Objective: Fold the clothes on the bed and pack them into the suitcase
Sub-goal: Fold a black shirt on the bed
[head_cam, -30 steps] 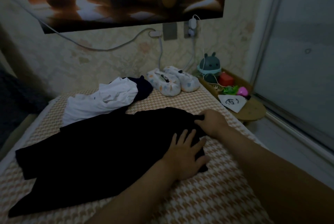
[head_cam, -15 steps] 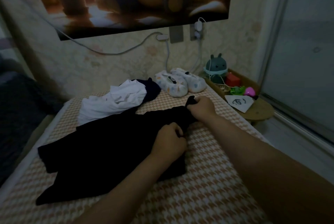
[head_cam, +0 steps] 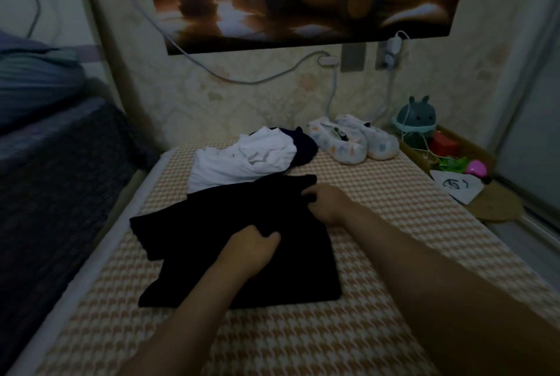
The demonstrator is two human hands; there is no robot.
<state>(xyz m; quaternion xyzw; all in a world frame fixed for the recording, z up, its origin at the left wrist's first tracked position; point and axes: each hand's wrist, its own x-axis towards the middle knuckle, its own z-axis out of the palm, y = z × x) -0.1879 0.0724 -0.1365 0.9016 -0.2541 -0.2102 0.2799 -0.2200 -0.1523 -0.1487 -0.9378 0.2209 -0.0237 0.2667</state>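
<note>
A black garment lies partly folded on the checked bed cover. My left hand pinches its fabric near the middle. My right hand grips its far right edge. Behind it a crumpled white garment lies over a dark navy one. No suitcase is in view.
A pair of pale patterned slippers sits at the head of the bed by the wall. To the right a wooden side shelf carries a teal rabbit lamp, a red box, a pink toy and a paper. Dark bedding lies to the left.
Both hands closed on the black garment's right side and carried it leftward over the rest, so the garment now lies narrower. The camera has turned to the left.
</note>
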